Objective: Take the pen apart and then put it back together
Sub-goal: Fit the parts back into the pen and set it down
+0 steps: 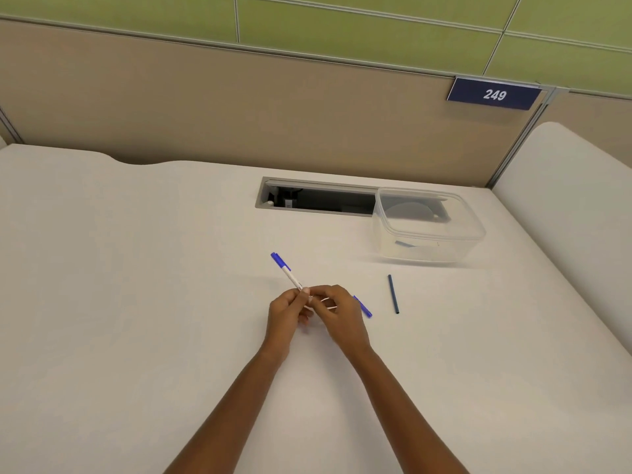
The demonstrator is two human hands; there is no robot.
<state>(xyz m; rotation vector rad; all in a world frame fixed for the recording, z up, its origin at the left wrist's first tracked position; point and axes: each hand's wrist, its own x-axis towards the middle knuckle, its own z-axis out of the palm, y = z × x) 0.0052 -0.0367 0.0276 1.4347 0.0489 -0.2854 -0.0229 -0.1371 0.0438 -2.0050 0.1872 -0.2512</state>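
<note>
A white pen barrel with a blue end (286,270) slants up and to the left from my hands. My left hand (286,314) grips its lower end. My right hand (337,311) meets the left hand at that end and pinches a thin white piece there; the joint itself is hidden by fingers. A blue pen part (363,306) pokes out from behind my right hand, lying on the white desk (136,285). A dark blue ink tube (393,294) lies on the desk to the right, apart from both hands.
A clear plastic container (427,227) stands at the back right, partly over a grey cable slot (318,198) in the desk. A beige partition with a "249" sign (494,94) rises behind.
</note>
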